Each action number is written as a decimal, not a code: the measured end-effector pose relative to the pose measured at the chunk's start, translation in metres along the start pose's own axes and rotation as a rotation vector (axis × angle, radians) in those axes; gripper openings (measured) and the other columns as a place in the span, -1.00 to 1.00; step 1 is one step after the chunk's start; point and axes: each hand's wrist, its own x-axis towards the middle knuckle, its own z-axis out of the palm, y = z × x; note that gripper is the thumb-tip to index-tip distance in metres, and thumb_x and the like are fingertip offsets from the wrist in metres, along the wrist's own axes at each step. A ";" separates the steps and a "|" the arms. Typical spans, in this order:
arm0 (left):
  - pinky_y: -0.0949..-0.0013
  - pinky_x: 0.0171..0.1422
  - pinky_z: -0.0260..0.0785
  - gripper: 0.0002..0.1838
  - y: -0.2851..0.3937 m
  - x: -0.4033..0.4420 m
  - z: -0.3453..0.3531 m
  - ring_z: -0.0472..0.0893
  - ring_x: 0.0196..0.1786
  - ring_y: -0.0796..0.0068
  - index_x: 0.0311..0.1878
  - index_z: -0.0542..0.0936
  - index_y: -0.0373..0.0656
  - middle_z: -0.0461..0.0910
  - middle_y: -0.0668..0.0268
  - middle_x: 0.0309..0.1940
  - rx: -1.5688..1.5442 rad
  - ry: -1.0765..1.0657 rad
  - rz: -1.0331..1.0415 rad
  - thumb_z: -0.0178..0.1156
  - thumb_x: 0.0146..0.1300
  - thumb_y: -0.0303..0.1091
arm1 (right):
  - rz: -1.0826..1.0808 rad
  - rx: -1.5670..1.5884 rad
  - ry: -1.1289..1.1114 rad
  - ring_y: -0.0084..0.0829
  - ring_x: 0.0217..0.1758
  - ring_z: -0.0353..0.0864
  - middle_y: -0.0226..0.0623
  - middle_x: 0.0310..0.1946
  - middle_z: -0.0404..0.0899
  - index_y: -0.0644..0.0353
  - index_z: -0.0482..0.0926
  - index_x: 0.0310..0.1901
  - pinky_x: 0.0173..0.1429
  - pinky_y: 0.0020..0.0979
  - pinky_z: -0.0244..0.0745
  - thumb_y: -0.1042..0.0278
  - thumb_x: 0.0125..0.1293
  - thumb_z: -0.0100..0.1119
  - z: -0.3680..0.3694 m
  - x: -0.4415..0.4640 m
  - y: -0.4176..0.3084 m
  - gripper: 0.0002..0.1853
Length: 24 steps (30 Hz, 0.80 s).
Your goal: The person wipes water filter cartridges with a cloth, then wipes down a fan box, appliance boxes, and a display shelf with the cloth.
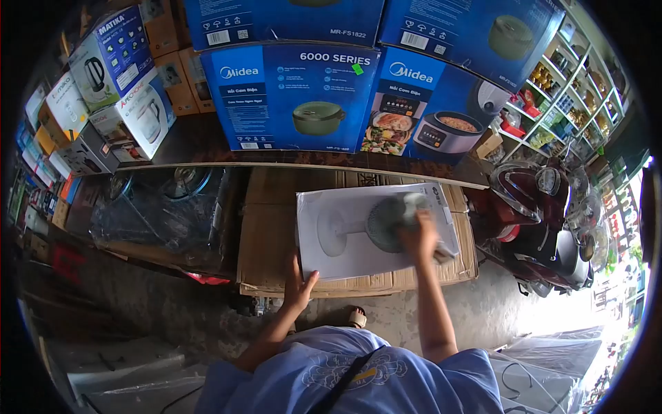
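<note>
White rectangular cardboard box printed with a fan (369, 238) lies on brown cardboard cartons (270, 234). Left hand (298, 284): grip wide, touching the near-left corner. Right hand (420, 238): grip holding a blurred grey cloth-like item (414, 202) over its right part; forearm extended forward.

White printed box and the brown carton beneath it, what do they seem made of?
White printed box: likely thin cardboard with a smooth finish, judging by its flat, printed face. Brown carton: probably corrugated cardboard, matt, judging by its dull tan surface and seams.
</note>
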 end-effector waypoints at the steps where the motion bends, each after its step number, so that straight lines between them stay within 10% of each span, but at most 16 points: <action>1: 0.15 0.28 0.00 -0.27 -0.004 -0.001 0.002 0.20 0.21 0.05 0.26 0.03 -0.33 0.14 -0.07 0.16 0.047 0.031 0.052 0.07 0.15 -0.14 | -0.049 -0.041 0.210 -0.13 -0.20 0.52 -0.13 -0.25 0.51 0.17 0.52 -0.24 -0.18 -0.22 0.43 0.28 -0.30 0.35 -0.011 0.008 0.028 -0.54; 5: 0.12 0.23 0.08 -0.33 0.005 0.005 -0.007 0.24 0.17 0.04 0.22 0.10 -0.31 0.20 -0.04 0.13 0.081 -0.051 -0.068 0.12 0.12 -0.22 | -0.030 -0.222 0.327 -0.07 -0.24 0.52 -0.12 -0.12 0.44 0.14 0.49 -0.17 -0.23 -0.17 0.44 0.25 -0.26 0.32 -0.018 0.017 0.038 -0.51; 6: 0.13 0.19 0.13 -0.41 0.036 0.015 -0.014 0.28 0.13 0.07 0.17 0.22 -0.26 0.27 0.03 0.09 0.240 0.083 0.156 0.15 0.07 -0.30 | -0.071 -0.181 0.275 -0.06 -0.25 0.51 -0.12 -0.11 0.43 0.12 0.48 -0.16 -0.24 -0.16 0.44 0.24 -0.26 0.33 -0.010 0.015 0.022 -0.50; 12: 0.21 0.12 0.18 -0.71 0.244 0.003 0.007 0.37 0.01 0.27 -0.11 0.46 -0.18 0.40 0.26 -0.13 -0.010 -0.697 1.295 0.10 0.04 -0.40 | -0.407 -0.001 -0.097 -0.06 -0.27 0.50 -0.14 -0.16 0.43 0.05 0.48 -0.13 -0.24 -0.14 0.41 0.21 -0.26 0.34 0.065 -0.020 -0.110 -0.48; 15: 0.21 0.09 0.20 -0.74 0.262 -0.021 0.018 0.39 -0.01 0.26 -0.13 0.47 -0.19 0.42 0.24 -0.14 0.094 -0.652 1.390 0.08 0.07 -0.40 | -0.528 0.003 -0.136 -0.05 -0.28 0.50 -0.16 -0.19 0.43 0.09 0.47 -0.10 -0.23 -0.15 0.45 0.24 -0.30 0.35 0.070 -0.033 -0.133 -0.43; 21: 0.22 0.03 0.25 -0.81 0.292 -0.028 -0.002 0.43 -0.09 0.21 -0.19 0.49 -0.22 0.46 0.17 -0.20 0.173 -0.611 1.736 0.02 0.14 -0.38 | -0.029 -0.134 -0.130 -0.06 -0.06 0.47 0.03 -0.03 0.40 0.22 0.47 -0.07 -0.02 -0.23 0.44 0.25 -0.31 0.41 0.015 0.004 -0.034 -0.36; 24: 0.23 -0.01 0.28 -0.82 0.306 -0.032 -0.019 0.45 -0.13 0.18 -0.22 0.50 -0.23 0.48 0.14 -0.23 0.220 -0.512 1.876 -0.01 0.18 -0.38 | -0.019 -0.147 0.267 -0.04 -0.15 0.48 0.06 -0.15 0.43 0.23 0.45 -0.11 -0.09 -0.19 0.44 0.24 -0.22 0.32 0.005 0.016 0.028 -0.45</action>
